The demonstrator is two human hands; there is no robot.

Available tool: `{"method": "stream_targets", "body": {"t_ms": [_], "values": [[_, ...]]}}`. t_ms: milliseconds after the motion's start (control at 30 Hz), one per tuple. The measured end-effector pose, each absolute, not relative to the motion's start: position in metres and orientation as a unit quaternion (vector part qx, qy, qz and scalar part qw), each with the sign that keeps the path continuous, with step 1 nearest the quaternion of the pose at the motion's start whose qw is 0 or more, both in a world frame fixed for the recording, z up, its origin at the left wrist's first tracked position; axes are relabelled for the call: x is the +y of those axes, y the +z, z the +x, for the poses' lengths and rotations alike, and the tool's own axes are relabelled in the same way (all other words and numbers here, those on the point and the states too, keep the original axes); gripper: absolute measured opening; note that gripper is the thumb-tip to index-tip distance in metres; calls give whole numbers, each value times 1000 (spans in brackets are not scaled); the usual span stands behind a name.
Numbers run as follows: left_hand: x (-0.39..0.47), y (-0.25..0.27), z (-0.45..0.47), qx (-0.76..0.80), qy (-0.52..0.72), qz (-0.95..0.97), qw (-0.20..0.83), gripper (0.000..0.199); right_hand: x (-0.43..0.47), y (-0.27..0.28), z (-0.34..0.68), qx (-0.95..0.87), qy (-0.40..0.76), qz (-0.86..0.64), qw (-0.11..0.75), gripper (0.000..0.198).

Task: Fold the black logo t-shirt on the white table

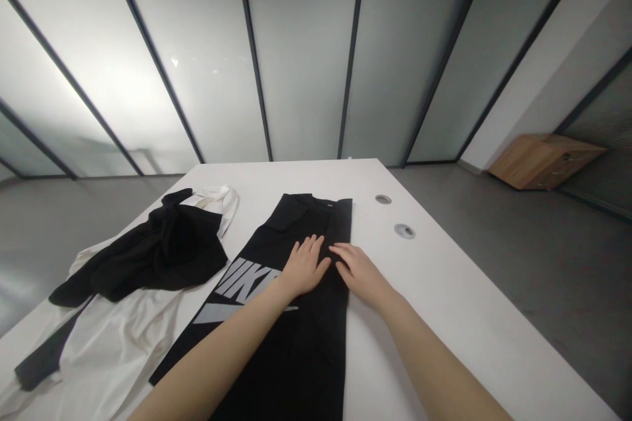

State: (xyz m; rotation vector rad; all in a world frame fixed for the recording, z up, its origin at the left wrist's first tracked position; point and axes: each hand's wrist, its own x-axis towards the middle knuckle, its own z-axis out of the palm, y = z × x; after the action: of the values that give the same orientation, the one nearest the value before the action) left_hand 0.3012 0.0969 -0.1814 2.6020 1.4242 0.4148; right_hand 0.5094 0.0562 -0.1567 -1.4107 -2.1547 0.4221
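A black T-shirt (316, 348) with large grey lettering and a swoosh lies flat on the white table, its neck end away from me. Its sides look folded in, and its near end runs out of view. My left hand (305, 268) rests palm down on the middle of the shirt, fingers stretched out, just right of the lettering. Beside it, my right hand (363, 274) lies with fingers spread over the shirt's right edge, fingertips on the black cloth. Both hands are empty, and my left forearm hides part of the print.
To the left, a crumpled black garment (168, 250) lies on top of a rumpled white one (118, 335). Two round grommets (405, 231) are set in the right side of the white table (434, 316). Beyond stand frosted glass panels (301, 52) and a wooden cabinet (530, 161).
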Motion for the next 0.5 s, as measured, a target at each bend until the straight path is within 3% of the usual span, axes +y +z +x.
{"method": "stream_targets", "body": {"t_ms": [167, 300, 500], "values": [[77, -189, 294, 487, 123, 864, 45, 70, 56, -165, 502, -794, 124, -575, 153, 42], [68, -185, 289, 490, 145, 857, 62, 64, 78, -156, 492, -771, 111, -607, 159, 39], [62, -175, 286, 460, 196, 856, 127, 58, 145, -142, 494, -794, 34, -584, 163, 65]]}}
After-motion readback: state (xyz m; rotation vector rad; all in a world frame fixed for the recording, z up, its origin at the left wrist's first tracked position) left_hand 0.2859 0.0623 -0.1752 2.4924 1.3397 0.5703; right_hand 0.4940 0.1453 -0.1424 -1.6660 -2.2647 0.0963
